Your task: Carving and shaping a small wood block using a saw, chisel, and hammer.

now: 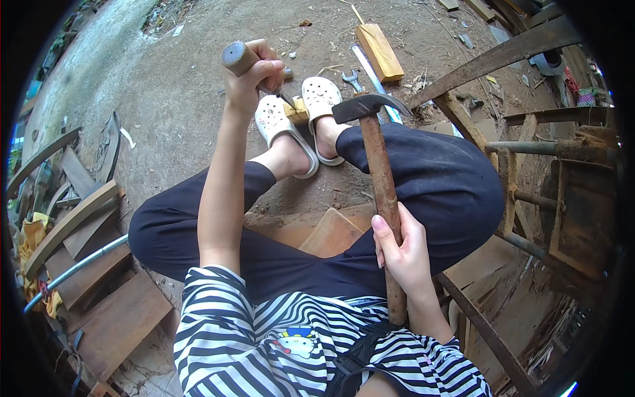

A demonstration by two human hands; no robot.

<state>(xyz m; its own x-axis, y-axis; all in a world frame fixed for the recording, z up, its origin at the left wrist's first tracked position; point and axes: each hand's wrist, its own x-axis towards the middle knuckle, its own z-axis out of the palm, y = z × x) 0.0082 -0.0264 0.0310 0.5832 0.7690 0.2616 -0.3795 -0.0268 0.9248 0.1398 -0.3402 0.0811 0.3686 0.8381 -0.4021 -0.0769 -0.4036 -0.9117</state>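
Bare earth ground [218, 33], strewn with chips and litter; stacked boards [119, 324] to the person's left, a rusty frame [522, 147] to the right. Person seated, knees wide, ankles close together.

Left hand [259, 69] closed in a fist round the handle of a chisel [239, 58], butt end up. Blade points down at a small wooden block [297, 112] wedged between two white clogs [320, 96]. Block lies just beyond and below that fist; from where I stand, I cannot tell whether the tip bites or merely hovers.

Right hand [401, 250] wraps the lower handle of a hammer [381, 165], thumb lying along the wood. Hammer head is up near the right shin, well apart from the chisel (its curved claw points outward). Past the feet: wrench [353, 81], ruler [370, 71], a larger wooden block [379, 53].
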